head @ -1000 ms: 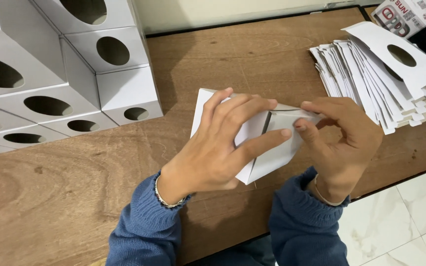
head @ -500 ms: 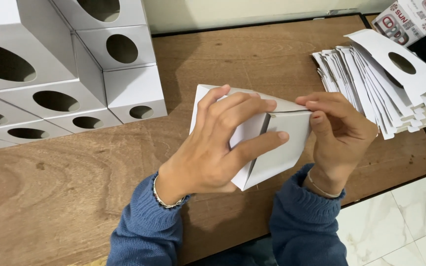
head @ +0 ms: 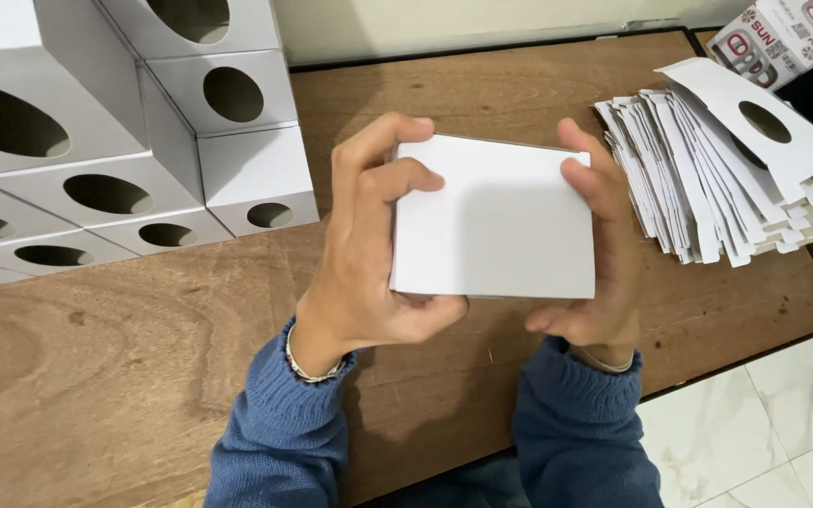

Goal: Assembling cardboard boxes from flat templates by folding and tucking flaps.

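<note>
Nearest, two blue knitted sleeves [head: 284,442], one per forearm, with a thin bracelet [head: 308,367] on the left wrist. Just beyond, one white cardboard box [head: 493,218], folded up square, held above the wooden table [head: 96,376] between both hands, its plain face turned up towards the camera. Left hand [head: 369,259] grasping the box's left edge: thumb under the lower corner, fingers curled over the top and onto the face. Right hand [head: 595,254] grasping the right edge, thumb below, fingers wrapped up the side to the upper corner. Both hands closed on the one box, neither released.

Further out on the right, one fanned stack of flat white box blanks [head: 722,179] lying on the table, well apart from the held box; too many overlapping sheets to count, the topmost showing one oval hole. Beyond that stack, at the far right corner, one printed red-and-white package [head: 778,38], partly cut off by the frame.

Further out on the left, a pile of finished white boxes [head: 124,122], each with one oval hole in a side; about nine holes visible, several boxes cut off by the frame, so exact number not certain. Lower right, pale marble floor tiles [head: 764,423] past the table's edge.
</note>
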